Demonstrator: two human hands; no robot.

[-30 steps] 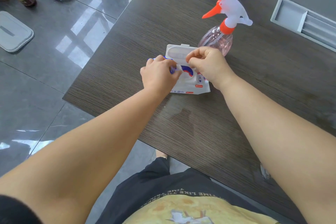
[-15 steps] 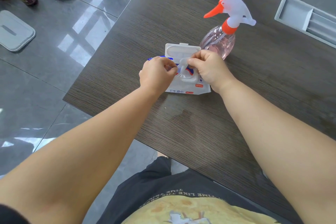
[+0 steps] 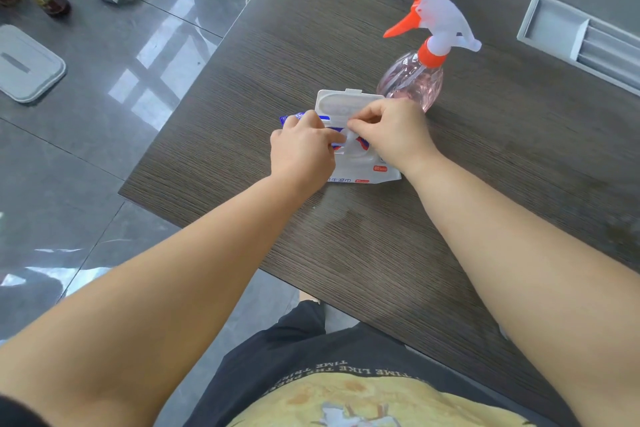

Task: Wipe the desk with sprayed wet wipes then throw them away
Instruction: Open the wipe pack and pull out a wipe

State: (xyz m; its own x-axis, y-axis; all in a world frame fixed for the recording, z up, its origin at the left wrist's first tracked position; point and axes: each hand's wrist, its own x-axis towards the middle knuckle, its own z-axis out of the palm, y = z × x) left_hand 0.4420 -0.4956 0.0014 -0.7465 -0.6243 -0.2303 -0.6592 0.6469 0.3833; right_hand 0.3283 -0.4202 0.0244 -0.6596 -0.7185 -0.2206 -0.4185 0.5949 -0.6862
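Your pack [image 3: 367,170] of wipes lies flat on the desk [image 3: 381,236], just in front of the bottle [image 3: 412,80] and slightly to its left. Its lid [image 3: 341,102] is flipped open toward the bottle's side. The pack's long axis runs across you, left to right, so its opening faces straight up between your two hands.

Your left hand [image 3: 303,152] sits on the end of the pack farther from the bottle, with its fingers curled down over that end and holding it in place. Your right hand [image 3: 394,132] is the one nearer the bottle. Its thumb and fingertips pinch a small white tab [image 3: 353,139] at the opening; I cannot tell whether that is a wipe or the seal.

This looks like the very start, since no wipe is out yet. The pull should probably go up and toward you, away from the bottle, which stands just beside your right knuckles. Keep your left hand pressing down, or the light pack may lift with the tab.
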